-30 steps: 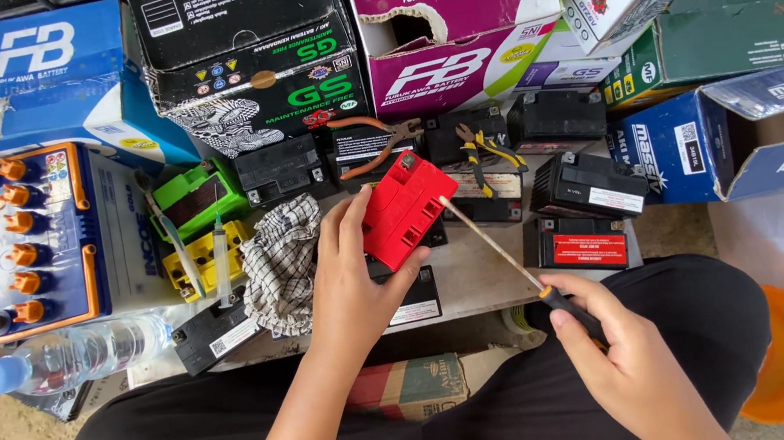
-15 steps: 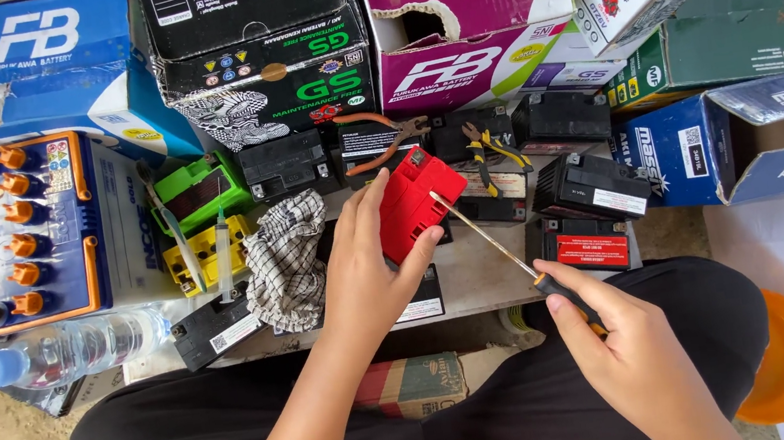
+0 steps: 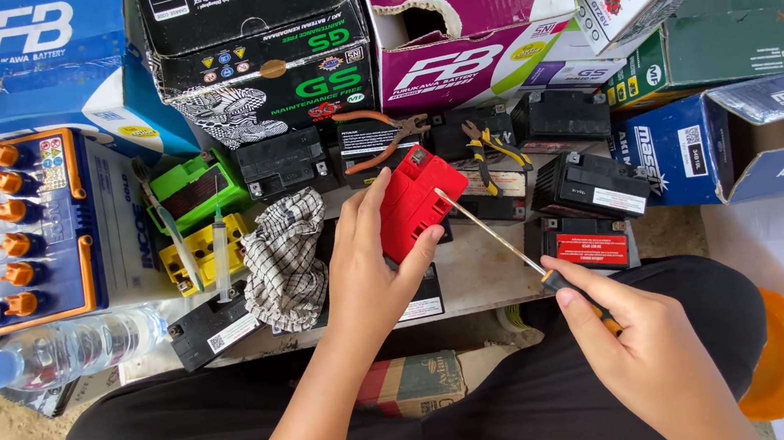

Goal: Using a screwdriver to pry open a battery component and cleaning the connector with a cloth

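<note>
Your left hand (image 3: 368, 264) has its fingers wrapped around the red battery (image 3: 416, 201), holding it tilted above the bench (image 3: 476, 280), just in front of the two pairs of pliers that lie behind it. Your right hand (image 3: 647, 353) has its fingers closed on the handle of the screwdriver (image 3: 506, 243), whose tip touches the battery's right edge. To do this well, I would keep the battery braced firmly against your palm, keep your left fingertips clear of the blade's line, and press gently so the tip does not slip off the smooth red casing. Counting outward from the red battery: one orange-handled pair of pliers (image 3: 379, 136) and one yellow-handled pair (image 3: 488, 147) just behind it; one checked cloth (image 3: 284, 259) to its left; beyond the cloth, one green battery (image 3: 196, 188), one yellow battery (image 3: 200, 257) and one syringe (image 3: 221, 258); farther left, one large blue battery with six orange caps (image 3: 21, 236) and one water bottle (image 3: 62, 354). Small black batteries lie around it, at least seven, though overlap makes an exact count uncertain.
</note>
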